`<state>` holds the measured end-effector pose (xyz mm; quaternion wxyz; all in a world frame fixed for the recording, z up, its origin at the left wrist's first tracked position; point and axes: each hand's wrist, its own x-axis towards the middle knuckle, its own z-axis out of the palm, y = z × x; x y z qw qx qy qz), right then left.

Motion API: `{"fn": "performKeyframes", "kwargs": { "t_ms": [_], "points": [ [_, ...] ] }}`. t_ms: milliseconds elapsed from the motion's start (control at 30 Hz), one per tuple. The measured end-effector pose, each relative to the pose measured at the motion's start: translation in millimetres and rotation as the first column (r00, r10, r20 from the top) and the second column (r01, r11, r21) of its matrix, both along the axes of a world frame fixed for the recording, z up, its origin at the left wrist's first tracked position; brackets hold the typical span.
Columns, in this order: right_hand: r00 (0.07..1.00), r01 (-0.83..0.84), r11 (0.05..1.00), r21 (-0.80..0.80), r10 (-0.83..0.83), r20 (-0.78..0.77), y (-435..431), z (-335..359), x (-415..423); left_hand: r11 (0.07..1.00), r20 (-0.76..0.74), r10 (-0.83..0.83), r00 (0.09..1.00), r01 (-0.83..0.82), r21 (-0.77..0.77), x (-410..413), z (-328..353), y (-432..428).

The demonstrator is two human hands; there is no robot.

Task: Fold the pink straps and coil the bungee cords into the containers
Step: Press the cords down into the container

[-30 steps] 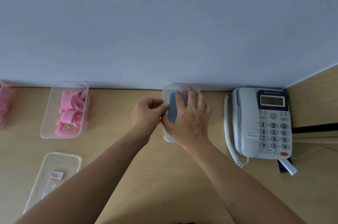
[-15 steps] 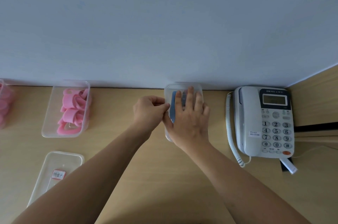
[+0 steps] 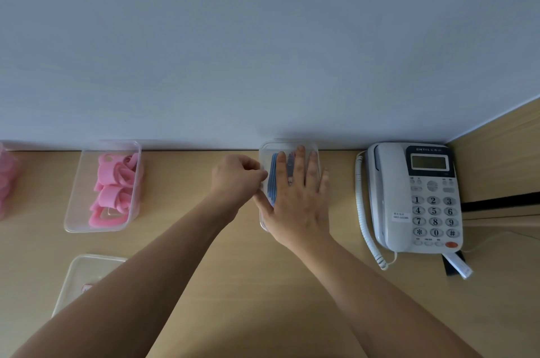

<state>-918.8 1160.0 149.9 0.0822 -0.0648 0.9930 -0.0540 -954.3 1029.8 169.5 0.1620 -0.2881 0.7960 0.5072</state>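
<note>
A plain pale blue-grey wall (image 3: pixel 263 36) fills the upper half, from 9 through 12 to 3 o'clock, in soft, even light. Below it a light wooden desk (image 3: pixel 263 284) spans the lower half and meets the wall in a straight seam. At 3 o'clock a wooden side panel (image 3: pixel 502 158) closes the corner. Beside it sits a grey-white telephone (image 3: pixel 415 196), with its coiled cord (image 3: pixel 362 211) on its 9 o'clock side.

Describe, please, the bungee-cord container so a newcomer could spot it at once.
Find the white telephone on the desk. Just left of it sits a clear container under the right hand. Unlike the container farther left with pink straps, it holds blue cords.
</note>
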Motion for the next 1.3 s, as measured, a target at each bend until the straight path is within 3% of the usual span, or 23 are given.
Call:
{"fn": "performKeyframes", "kwargs": {
  "t_ms": [567, 1033, 1300],
  "points": [
    [0.998, 0.051, 0.998, -0.030, -0.052, -0.029, -4.6, -3.3, 2.9, 0.994, 0.070, -0.024, 0.997, 0.016, 0.112, -7.4, -4.7, -2.4],
    [0.998, -0.024, 0.999, -0.037, 0.022, -0.053, 11.3, -5.7, 12.3, 0.995, 0.048, -0.068, 0.997, 0.064, 0.078, -8.4, -14.8, 2.9],
    [0.994, 0.016, 0.999, -0.040, -0.020, -0.107, 10.6, -8.9, 16.8, 0.995, 0.055, -0.084, 0.995, 0.080, 0.062, -9.7, -15.1, 0.6]
  ]
}}
